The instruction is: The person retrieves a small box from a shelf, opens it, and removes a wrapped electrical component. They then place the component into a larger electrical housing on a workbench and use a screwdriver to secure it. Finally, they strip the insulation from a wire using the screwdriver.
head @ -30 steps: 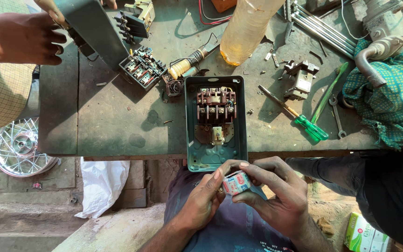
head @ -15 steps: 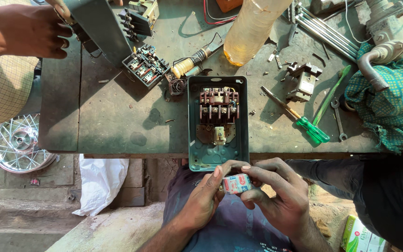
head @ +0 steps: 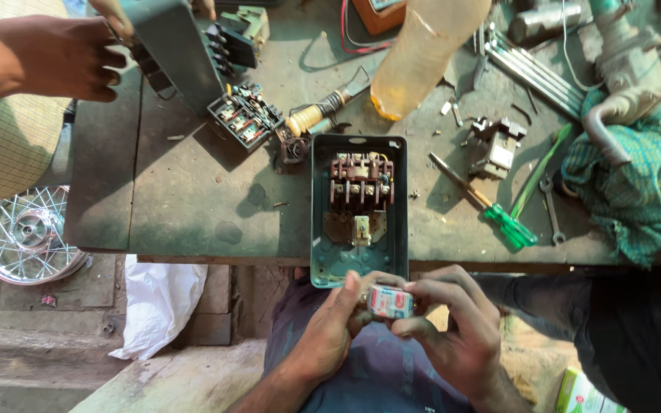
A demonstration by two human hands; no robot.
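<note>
Red-and-white small block (head: 390, 301) held by two hands, left hand (head: 330, 333) and right hand (head: 453, 329)

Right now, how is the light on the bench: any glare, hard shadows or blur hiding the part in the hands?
Head view: hard sunlight throws dark shadows off the screwdriver and green box; the bottle glows; the small block between left hand and right hand is lit and sharp.

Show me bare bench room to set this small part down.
Bare bench lies left of the open green box, below the contactor block. Right of the box is crowded: screwdriver, spanner, cloth. Both hands, left hand and right hand, hold the small part.
</note>
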